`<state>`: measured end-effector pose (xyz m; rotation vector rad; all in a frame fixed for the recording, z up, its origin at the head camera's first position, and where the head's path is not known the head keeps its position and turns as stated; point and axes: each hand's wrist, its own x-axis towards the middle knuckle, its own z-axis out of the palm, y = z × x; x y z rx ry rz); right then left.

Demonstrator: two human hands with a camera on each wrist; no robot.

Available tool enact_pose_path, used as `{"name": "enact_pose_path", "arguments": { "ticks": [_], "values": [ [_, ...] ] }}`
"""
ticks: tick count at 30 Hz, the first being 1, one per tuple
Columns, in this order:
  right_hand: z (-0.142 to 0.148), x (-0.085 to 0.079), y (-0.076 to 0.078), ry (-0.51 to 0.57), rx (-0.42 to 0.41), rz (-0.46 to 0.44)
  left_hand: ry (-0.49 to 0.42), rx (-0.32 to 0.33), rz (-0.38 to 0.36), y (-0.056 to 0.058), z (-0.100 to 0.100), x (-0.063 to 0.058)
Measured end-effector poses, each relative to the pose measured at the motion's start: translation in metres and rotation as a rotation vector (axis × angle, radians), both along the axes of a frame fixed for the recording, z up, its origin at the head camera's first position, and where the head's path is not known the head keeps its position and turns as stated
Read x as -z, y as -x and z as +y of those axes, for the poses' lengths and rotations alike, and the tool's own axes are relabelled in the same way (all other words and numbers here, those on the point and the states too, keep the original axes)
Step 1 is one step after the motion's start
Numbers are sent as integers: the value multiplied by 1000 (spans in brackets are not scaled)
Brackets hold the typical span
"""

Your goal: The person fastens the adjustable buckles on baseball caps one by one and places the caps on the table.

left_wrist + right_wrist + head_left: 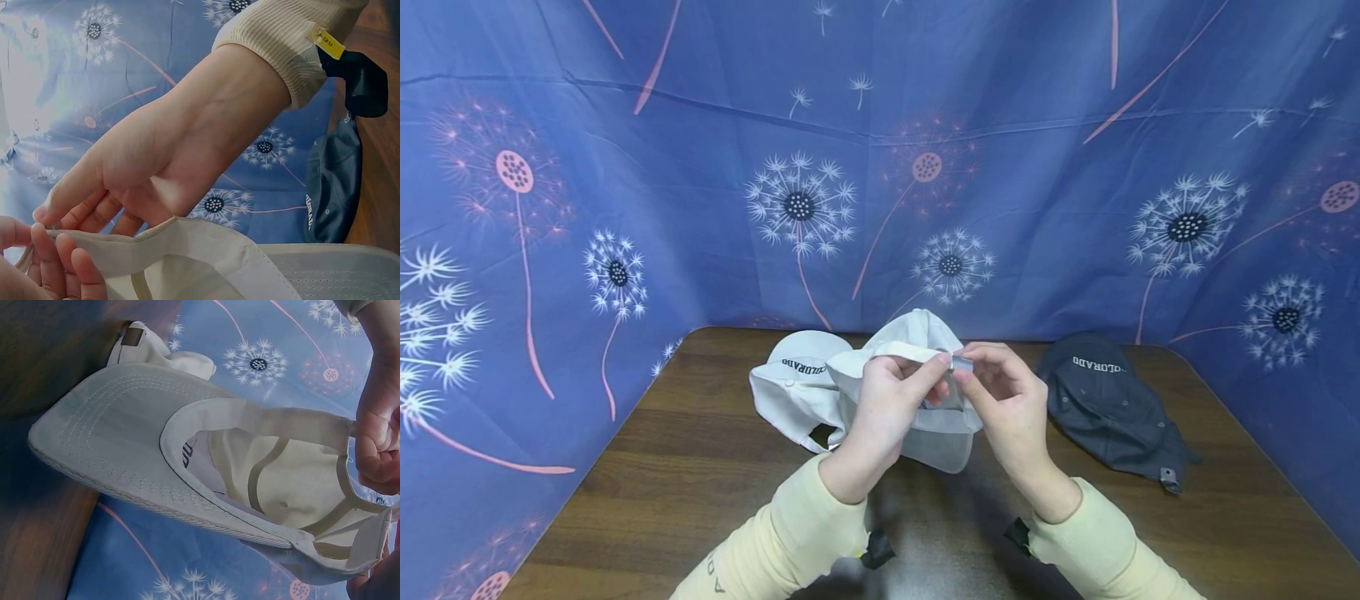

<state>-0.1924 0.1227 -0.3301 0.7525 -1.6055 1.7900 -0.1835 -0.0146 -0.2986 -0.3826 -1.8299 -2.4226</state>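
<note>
A white baseball cap (917, 333) is held up over the table, its opening turned toward me and its brim (940, 450) pointing down. My left hand (880, 404) pinches the cap's back strap between thumb and fingers. Beside it, my right hand (1011, 408) pinches the strap end at a small silvery buckle (961, 364). The fingertips of both hands nearly meet there. In the right wrist view the sweatband (206, 415) and the taped inner seams show, with a bit of dark lettering. Fingers hide part of the buckle in the wrist views.
A second white cap (801, 387) with dark COLORADO lettering sits on the brown table (685, 467), just left of the held one. To the right lies a dark grey cap (1097, 400) with white lettering and a strap buckle. A blue dandelion-print cloth (865, 192) hangs behind.
</note>
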Motion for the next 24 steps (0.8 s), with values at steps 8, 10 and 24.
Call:
{"name": "enact_pose_path", "arguments": {
  "ticks": [8,10,24],
  "values": [
    [0,0,0,-4,0,-2,-51,3,0,0,-3,3],
    [0,0,0,-2,-1,-2,-51,-3,0,0,-3,3],
    [0,1,1,8,-13,0,-34,18,-7,-3,-1,1]
  ]
}}
